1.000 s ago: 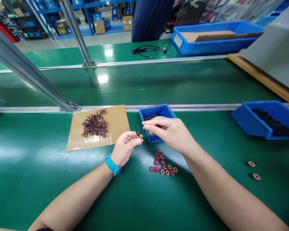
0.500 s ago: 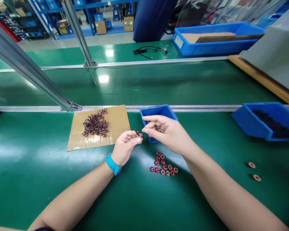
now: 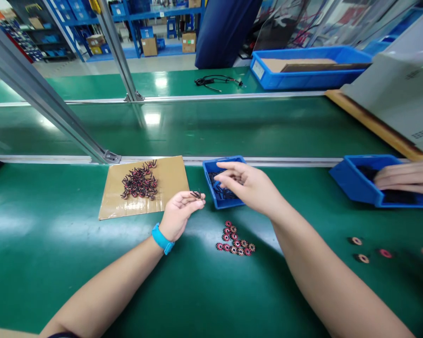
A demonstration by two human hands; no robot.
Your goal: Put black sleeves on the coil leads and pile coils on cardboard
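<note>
My left hand (image 3: 181, 209), with a teal band at the wrist, pinches a small copper-wound ring coil (image 3: 198, 196) from which black sleeved leads stick up. My right hand (image 3: 246, 185) hovers over the small blue bin (image 3: 221, 205), its thumb and index finger apart and nothing visible between them. Short black tube pieces (image 3: 225, 193) lie inside this bin, partly hidden by the hand. In front of it sits a group of red and copper ring coils (image 3: 234, 238) on the green bench. To the left, a pile of coils with black leads (image 3: 140, 182) rests on a cardboard sheet (image 3: 172, 176).
At right, another person's hand (image 3: 409, 176) reaches into a second blue bin (image 3: 352, 183) of black pieces. Loose coils (image 3: 363, 258) lie below it. A metal post (image 3: 66, 119) slants at left. A black cable (image 3: 216, 81) and long blue tray (image 3: 303, 80) are at the back.
My right hand has shifted slightly right, and more of the blue bin's contents shows. Another person's hand has appeared in the right-hand bin. My left hand still holds the coil.
</note>
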